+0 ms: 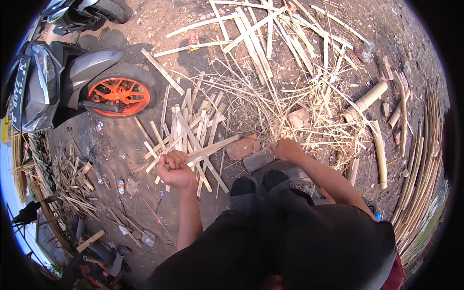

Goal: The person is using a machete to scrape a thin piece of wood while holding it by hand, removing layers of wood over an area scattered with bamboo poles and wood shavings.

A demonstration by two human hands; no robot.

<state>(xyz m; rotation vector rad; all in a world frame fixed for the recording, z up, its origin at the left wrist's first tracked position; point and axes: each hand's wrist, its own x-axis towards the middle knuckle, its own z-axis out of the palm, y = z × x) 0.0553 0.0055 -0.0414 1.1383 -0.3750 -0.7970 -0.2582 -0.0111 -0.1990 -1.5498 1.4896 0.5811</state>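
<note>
My left hand [175, 170] is closed around a flat bamboo strip [212, 148] that runs right toward the bricks. It hovers over the near edge of a loose pile of short split bamboo strips [191, 126] on the dirt. My right hand [286, 149] reaches down beside a brick [244, 146] and a grey stone block [258, 159], at the edge of a tangle of thin bamboo shavings [290, 104]. Its fingers are curled; what they hold is hidden. My black shoes [258, 182] stand just below the block.
A grey motorbike with an orange wheel [118, 95] is parked at the left. Long bamboo slats [261, 36] lie at the top, round bamboo pieces [366, 100] at the right, long split poles [420, 169] along the right rim. Another person sits at the lower left [104, 253].
</note>
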